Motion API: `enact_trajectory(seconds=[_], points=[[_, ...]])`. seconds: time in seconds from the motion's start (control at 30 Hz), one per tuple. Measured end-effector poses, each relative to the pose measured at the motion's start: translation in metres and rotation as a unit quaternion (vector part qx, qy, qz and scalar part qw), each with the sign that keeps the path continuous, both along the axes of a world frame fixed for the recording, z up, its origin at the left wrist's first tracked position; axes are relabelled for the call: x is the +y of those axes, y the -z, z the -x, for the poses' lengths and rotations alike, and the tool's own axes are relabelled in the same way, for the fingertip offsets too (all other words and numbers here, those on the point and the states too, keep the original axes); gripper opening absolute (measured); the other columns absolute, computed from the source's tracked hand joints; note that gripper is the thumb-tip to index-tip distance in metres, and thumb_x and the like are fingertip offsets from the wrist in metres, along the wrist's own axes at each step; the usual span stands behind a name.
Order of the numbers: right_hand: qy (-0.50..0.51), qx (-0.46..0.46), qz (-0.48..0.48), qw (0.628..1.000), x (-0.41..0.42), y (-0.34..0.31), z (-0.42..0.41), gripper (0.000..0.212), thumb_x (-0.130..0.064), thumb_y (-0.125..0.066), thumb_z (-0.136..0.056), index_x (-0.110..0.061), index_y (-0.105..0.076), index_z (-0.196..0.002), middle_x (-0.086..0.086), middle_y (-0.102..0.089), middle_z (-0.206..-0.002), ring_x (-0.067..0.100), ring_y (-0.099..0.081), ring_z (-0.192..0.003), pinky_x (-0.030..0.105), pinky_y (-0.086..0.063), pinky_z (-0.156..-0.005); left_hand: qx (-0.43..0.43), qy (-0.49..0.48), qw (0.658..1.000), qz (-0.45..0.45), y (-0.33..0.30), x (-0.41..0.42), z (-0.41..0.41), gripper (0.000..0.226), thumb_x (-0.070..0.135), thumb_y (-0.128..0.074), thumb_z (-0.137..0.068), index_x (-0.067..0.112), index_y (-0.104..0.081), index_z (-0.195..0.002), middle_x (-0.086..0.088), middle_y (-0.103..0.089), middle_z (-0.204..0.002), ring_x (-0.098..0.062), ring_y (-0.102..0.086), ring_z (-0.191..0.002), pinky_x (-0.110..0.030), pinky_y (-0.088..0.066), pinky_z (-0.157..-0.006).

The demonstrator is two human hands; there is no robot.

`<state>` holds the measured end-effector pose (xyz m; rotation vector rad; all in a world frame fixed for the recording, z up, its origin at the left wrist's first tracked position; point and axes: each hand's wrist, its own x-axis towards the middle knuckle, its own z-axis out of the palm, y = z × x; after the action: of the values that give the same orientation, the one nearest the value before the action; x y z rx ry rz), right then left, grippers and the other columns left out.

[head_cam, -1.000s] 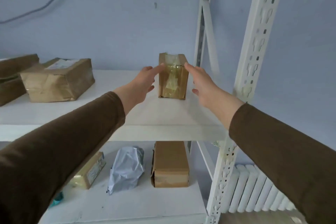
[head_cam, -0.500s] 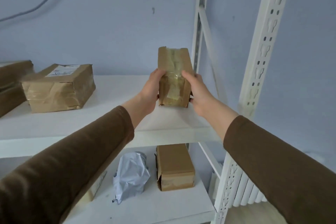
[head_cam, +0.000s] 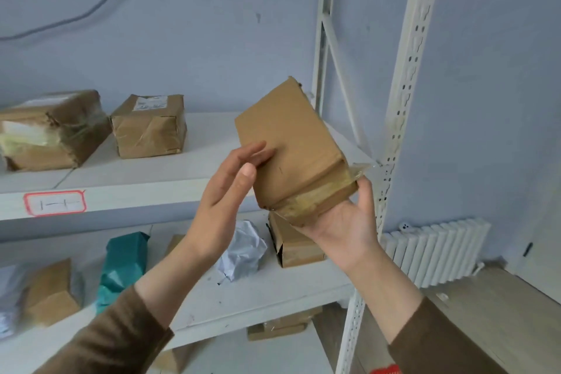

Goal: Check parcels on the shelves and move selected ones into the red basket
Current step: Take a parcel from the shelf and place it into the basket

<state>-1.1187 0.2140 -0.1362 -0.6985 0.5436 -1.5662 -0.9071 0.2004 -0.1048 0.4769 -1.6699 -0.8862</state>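
Observation:
A small brown cardboard parcel (head_cam: 288, 146) with tape on its end is lifted off the upper shelf (head_cam: 127, 173) and tilted, its plain side facing me. My right hand (head_cam: 343, 225) cups the taped lower end from below. My left hand (head_cam: 224, 194) lies flat against the parcel's left side, fingers straight. A sliver of the red basket (head_cam: 387, 370) shows at the bottom edge, below my right sleeve.
Two taped brown parcels (head_cam: 51, 130) (head_cam: 148, 126) sit on the upper shelf. The lower shelf holds a teal bag (head_cam: 123, 264), a white crumpled bag (head_cam: 243, 249) and brown boxes (head_cam: 294, 246). A white shelf post (head_cam: 403, 100) stands right; a radiator (head_cam: 434, 252) lines the wall.
The parcel came off the upper shelf toward me and was turned over and tilted. My right hand shifted under its end. The view dropped, showing more of the shelves.

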Motion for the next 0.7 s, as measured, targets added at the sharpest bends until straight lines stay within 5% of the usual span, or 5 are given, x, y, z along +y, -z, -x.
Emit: enact_trajectory(seconds=[0.17,0.3,0.4,0.53,0.7], points=[[-0.051,-0.023,-0.021,0.998,0.027,0.015,-0.003,0.086,-0.077,-0.04,-0.092,-0.014,-0.055,-0.149,0.025,-0.057,-0.148,0.045,-0.04,-0.148,0.061,-0.025,-0.121,0.021,-0.002,0.999,-0.034,0.006,0.026,-0.005,0.04,0.037,-0.045,-0.106,0.017,-0.063,-0.136,0.003,-0.075,-0.132,-0.01,-0.059,-0.136,-0.034,-0.039,-0.119],[0.035,0.091,0.026,0.995,0.043,0.022,-0.008,0.072,-0.068,-0.045,-0.092,-0.017,-0.065,-0.139,0.019,-0.066,-0.139,0.044,-0.054,-0.136,0.065,-0.034,-0.117,0.067,-0.018,0.992,-0.101,0.013,0.033,-0.006,0.047,0.036,-0.058,-0.094,0.02,-0.065,-0.138,0.004,-0.075,-0.131,-0.008,-0.064,-0.129,-0.037,-0.044,-0.119],[0.153,0.251,0.066,0.954,0.053,0.033,-0.014,0.061,-0.048,-0.057,-0.086,-0.017,-0.06,-0.138,0.006,-0.073,-0.124,0.029,-0.062,-0.121,0.048,-0.054,-0.1,0.071,-0.005,0.987,-0.143,0.024,0.036,-0.006,0.056,0.046,-0.059,-0.09,0.034,-0.06,-0.144,0.013,-0.073,-0.134,-0.005,-0.067,-0.125,-0.035,-0.05,-0.109],[0.19,0.437,0.132,0.869,0.062,0.06,-0.014,0.085,-0.039,-0.057,-0.085,-0.026,-0.025,-0.163,-0.002,-0.046,-0.158,0.007,-0.049,-0.14,0.017,-0.047,-0.104,0.039,0.018,0.991,-0.127,0.046,0.05,-0.001,0.05,0.037,-0.058,-0.092,0.038,-0.058,-0.142,0.027,-0.069,-0.133,0.005,-0.066,-0.121,-0.025,-0.059,-0.092],[0.203,0.521,0.111,0.822,0.061,0.08,-0.01,0.084,-0.038,-0.053,-0.089,-0.023,-0.019,-0.164,0.001,-0.037,-0.163,0.015,-0.039,-0.149,0.038,-0.04,-0.119,0.033,-0.01,0.997,-0.075,0.078,0.047,0.0,0.051,0.012,-0.063,-0.096,0.016,-0.054,-0.146,0.0,-0.065,-0.144,-0.018,-0.058,-0.138,-0.019,-0.053,-0.099]])
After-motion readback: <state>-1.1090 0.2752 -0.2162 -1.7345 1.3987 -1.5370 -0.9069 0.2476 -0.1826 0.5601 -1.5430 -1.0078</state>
